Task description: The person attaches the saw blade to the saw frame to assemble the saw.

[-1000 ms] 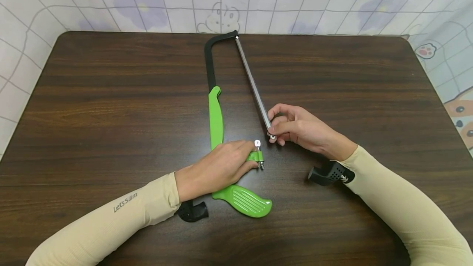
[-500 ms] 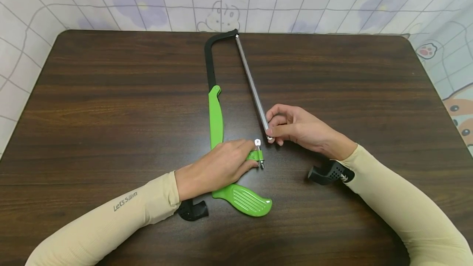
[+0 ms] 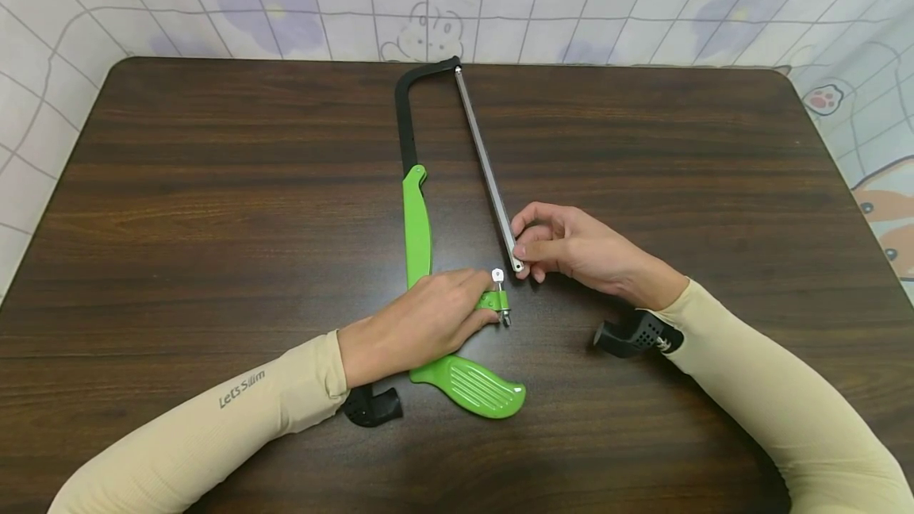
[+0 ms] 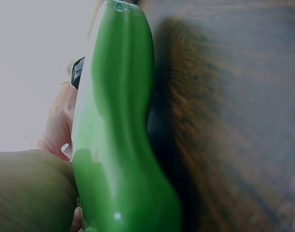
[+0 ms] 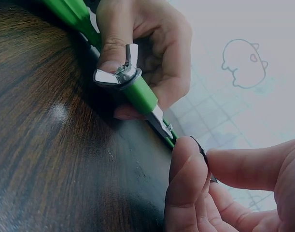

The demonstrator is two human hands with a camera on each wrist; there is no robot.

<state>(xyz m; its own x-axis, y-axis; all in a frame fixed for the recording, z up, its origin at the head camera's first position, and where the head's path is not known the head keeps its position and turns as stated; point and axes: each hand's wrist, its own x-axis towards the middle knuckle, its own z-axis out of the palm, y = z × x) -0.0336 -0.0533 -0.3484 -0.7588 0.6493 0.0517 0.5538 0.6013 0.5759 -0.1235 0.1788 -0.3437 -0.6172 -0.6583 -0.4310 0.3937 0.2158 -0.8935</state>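
Note:
A hacksaw frame lies on the table, with a green grip [image 3: 471, 389] toward me and a black bowed end [image 3: 405, 121] at the back. My left hand [image 3: 421, 327] grips its green near arm, beside the metal blade holder [image 3: 497, 278] and wing nut [image 5: 119, 72]. My right hand [image 3: 581, 248] pinches the near end of a silver saw blade [image 3: 488, 161] between thumb and fingers. The blade's far end meets the frame's tip; its near end sits slightly apart from the holder. In the left wrist view the green grip [image 4: 120, 116] hides most of the work.
The dark wooden table [image 3: 214, 181] extends around the saw. A patterned white cloth [image 3: 571, 2] stands behind its far edge. Black wrist camera mounts [image 3: 631, 335] hang close to the tabletop under the wrists.
My right hand has shifted slightly left, bringing the blade's near end closer to the holder. The blade's near-end hole now faces up more. My left hand and the frame stay put.

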